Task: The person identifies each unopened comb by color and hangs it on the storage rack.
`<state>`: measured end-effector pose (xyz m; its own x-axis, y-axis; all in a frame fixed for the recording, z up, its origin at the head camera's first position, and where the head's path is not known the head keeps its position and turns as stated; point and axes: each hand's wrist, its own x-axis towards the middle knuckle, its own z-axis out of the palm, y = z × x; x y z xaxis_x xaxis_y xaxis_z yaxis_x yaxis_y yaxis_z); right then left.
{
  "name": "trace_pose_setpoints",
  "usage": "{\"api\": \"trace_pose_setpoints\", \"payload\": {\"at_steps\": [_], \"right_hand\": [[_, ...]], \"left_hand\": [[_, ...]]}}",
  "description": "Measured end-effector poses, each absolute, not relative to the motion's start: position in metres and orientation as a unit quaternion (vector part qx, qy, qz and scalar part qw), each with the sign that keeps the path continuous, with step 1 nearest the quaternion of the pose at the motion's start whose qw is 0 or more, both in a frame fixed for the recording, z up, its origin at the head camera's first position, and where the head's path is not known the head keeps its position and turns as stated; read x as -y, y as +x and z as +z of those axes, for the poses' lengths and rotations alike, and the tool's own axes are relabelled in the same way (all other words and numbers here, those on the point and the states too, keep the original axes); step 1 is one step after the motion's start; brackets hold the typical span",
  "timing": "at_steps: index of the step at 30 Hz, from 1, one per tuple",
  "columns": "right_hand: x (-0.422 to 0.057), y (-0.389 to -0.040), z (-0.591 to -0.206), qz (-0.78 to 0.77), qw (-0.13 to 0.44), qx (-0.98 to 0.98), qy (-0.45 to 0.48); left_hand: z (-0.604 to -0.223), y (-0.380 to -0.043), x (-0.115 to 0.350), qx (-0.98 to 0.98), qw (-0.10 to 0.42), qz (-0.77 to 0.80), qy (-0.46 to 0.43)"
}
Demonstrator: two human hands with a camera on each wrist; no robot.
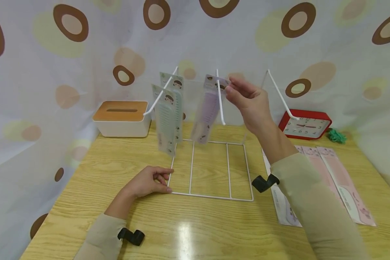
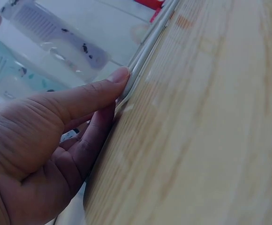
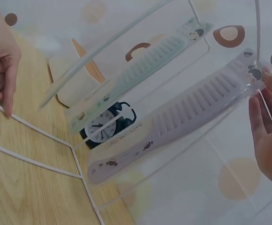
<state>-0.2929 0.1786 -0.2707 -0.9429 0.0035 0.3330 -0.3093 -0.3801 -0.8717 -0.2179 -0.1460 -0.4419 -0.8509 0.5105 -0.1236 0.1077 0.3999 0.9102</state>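
Note:
My right hand [image 1: 251, 103] pinches the top corner of a clear pack with a purple comb [image 1: 209, 108] between thumb and fingers. The pack hangs tilted at the middle prong [image 1: 220, 99] of a white wire rack [image 1: 211, 196]. In the right wrist view, the purple comb [image 3: 192, 112] shows lengthwise, its card top at my fingertips. Two packs with green combs [image 1: 166, 122] hang from the left prong, one behind the other. Low at the rack's front left corner, my left hand [image 1: 151, 180] grips the base wire, thumb on top in the left wrist view.
A white tissue box with a wooden lid [image 1: 120, 128] stands at the back left. At the back right are a red clock [image 1: 307, 124] and a green string bundle [image 1: 337, 136]. Several pink and purple packs [image 1: 347, 187] lie right of the rack, partly behind my right sleeve.

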Motion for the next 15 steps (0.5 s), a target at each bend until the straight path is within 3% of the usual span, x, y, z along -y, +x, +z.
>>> {"api": "trace_pose_setpoints", "payload": {"at_steps": [15], "right_hand": [[-0.256, -0.269, -0.327, 0.575, 0.030, 0.814, 0.082]], "left_hand": [[-0.444, -0.218, 0.147, -0.811, 0.196, 0.516, 0.194]]}}
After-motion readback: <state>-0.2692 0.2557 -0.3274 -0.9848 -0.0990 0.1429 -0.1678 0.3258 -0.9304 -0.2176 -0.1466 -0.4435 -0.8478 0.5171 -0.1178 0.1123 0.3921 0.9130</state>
